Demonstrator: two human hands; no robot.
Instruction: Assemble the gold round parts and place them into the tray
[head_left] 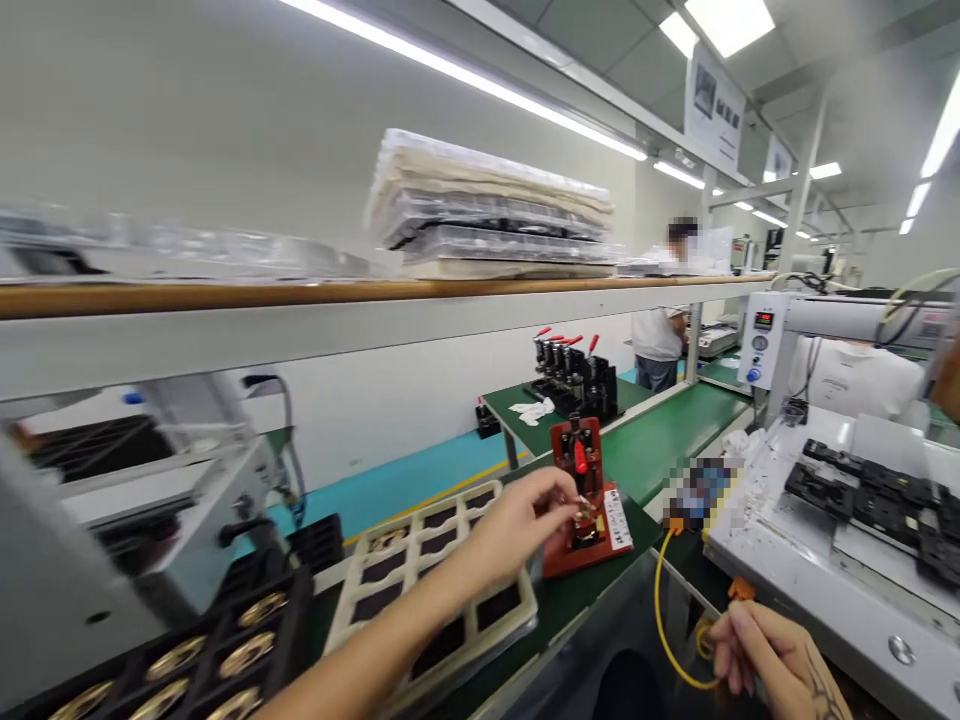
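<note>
My left hand point(525, 520) reaches forward over the green bench and pinches a small brass-coloured part point(583, 512) at the red clamp fixture point(592, 535), whose red-handled toggle point(579, 455) stands upright. Below my forearm lies a beige tray point(360, 600) with dark compartments. At the lower left, a black tray point(292, 590) holds several gold rings. My right hand point(772, 660) is low at the bench's front edge, its fingers curled round a yellow cable point(658, 600) near an orange connector point(740, 590).
A grey machine point(150, 500) stands at the left. To the right a white plate point(795, 570) carries black nests, with a controller box point(761, 345) behind it. A shelf point(375, 295) overhead bears stacked trays point(495, 210). Black clamps point(577, 375) and another person point(660, 340) are farther back.
</note>
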